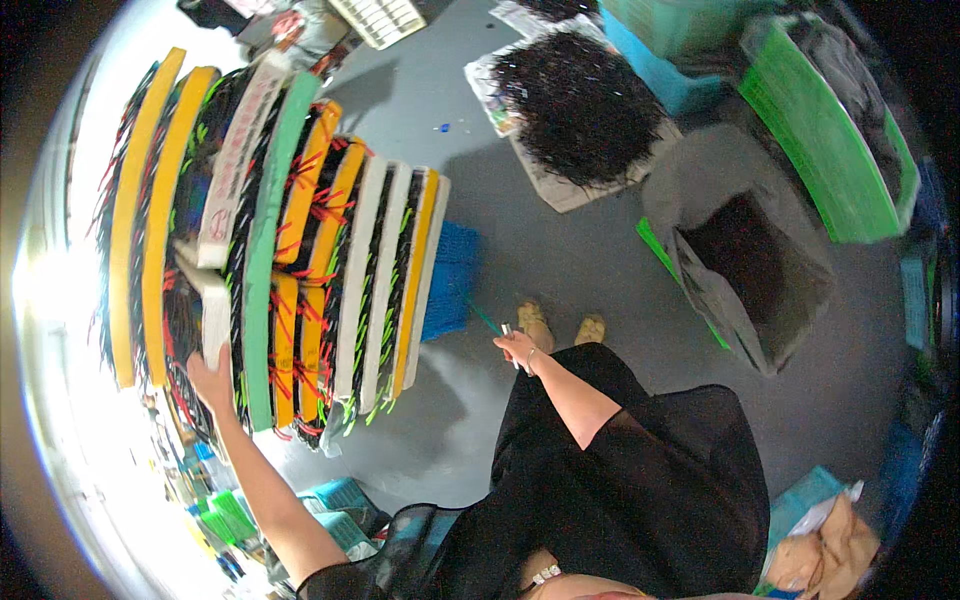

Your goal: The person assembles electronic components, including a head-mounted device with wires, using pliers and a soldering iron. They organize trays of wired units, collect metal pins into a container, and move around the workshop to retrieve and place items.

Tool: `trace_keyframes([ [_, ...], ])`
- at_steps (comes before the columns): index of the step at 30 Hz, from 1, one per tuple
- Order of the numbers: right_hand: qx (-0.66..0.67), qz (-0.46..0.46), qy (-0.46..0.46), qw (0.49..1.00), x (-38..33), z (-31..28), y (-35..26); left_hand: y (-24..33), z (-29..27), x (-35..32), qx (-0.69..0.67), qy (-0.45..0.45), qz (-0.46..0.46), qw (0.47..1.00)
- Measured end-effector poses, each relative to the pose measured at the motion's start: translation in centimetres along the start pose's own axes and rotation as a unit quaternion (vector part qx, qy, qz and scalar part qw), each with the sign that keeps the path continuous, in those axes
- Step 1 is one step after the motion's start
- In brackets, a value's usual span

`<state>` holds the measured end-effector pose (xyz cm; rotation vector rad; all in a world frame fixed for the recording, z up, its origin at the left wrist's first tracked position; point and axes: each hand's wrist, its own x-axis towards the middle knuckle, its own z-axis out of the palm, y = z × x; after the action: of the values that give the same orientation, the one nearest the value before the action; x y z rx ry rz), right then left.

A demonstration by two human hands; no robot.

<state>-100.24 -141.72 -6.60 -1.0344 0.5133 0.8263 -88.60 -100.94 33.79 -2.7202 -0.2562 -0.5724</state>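
Observation:
On my left stands a tall stack of yellow, white and green trays, with black, red and green wires sticking out between them. My left hand (210, 380) is closed on the near end of a white tray (215, 315) high in this stack, beside a long green tray (266, 240). Below the stack a blue crate (450, 280) shows in part. My right hand (516, 349), in front of my body, is wrapped round a slim white handle (507, 330). From it a thin teal cord (484, 315) runs to the blue crate.
Beyond my feet, a heap of black wires (580, 105) lies on sheets on the grey floor. At the right are an open grey bag (750, 250) and a bright green crate (830, 140). Teal crates (340, 505) stand at lower left; a brown bag (830, 550) lies lower right.

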Motion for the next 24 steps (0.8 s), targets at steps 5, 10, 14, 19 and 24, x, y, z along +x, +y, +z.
trace_keyframes([
  [5,-0.017,0.012,0.019,1.0,-0.3,0.5,0.7,-0.6,0.9,-0.3,0.014,-0.02,-0.019,1.0],
  [10,0.017,0.02,0.067,0.997,-1.5,1.4,1.1,0.9,0.6,-0.7,-0.013,-0.042,-0.024,0.999],
  [14,0.016,0.005,0.058,0.998,-1.8,1.9,3.7,-0.4,0.5,-0.3,0.022,-0.046,-0.031,0.998],
  [19,0.005,-0.034,0.06,0.998,-2.3,0.7,3.6,0.6,0.2,0.3,-0.015,-0.092,-0.04,0.995],
  [24,0.062,-0.033,0.038,0.997,-3.3,-0.4,3.2,-0.3,0.1,0.4,-0.032,-0.067,-0.03,0.997],
])
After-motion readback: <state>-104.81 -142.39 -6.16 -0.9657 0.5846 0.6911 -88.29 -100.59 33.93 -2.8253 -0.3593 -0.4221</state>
